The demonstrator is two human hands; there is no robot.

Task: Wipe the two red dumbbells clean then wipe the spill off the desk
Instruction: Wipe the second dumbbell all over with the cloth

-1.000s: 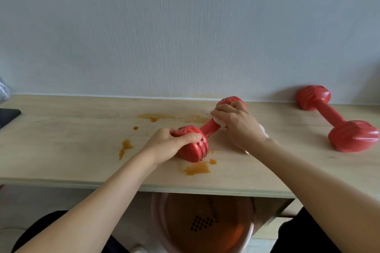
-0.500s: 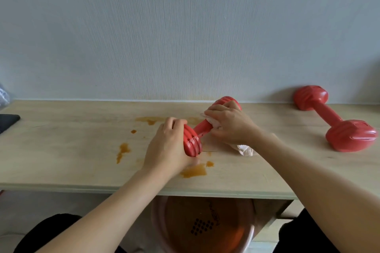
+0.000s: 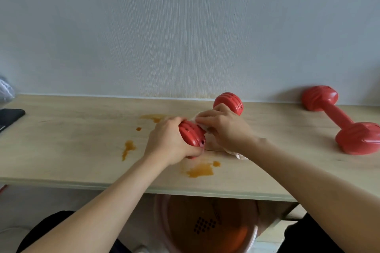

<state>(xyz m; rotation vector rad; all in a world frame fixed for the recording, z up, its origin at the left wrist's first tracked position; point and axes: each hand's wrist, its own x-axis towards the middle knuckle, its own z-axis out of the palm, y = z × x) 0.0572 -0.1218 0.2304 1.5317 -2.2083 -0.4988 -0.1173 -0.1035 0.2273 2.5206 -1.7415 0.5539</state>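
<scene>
Between both hands: left hand [image 3: 168, 141] grips dumbbell [image 3: 192, 135] head; right hand [image 3: 224, 129] pinches cloth [image 3: 236, 153] round its bar. Second dumbbell [image 3: 337, 118], well right, and worktop [image 3: 72, 139] spill [image 3: 200, 169] below left hand seemingly not yet wiped.

The middle of the surface [image 3: 61, 150] is blocked by a red dumbbell [image 3: 228, 101] held in both hands. The right end is taken up by a second dumbbell [image 3: 337, 119]. Open room is found on the left, between the orange spill [image 3: 200, 170] and a dark phone [image 3: 10, 117] at the edge.
</scene>
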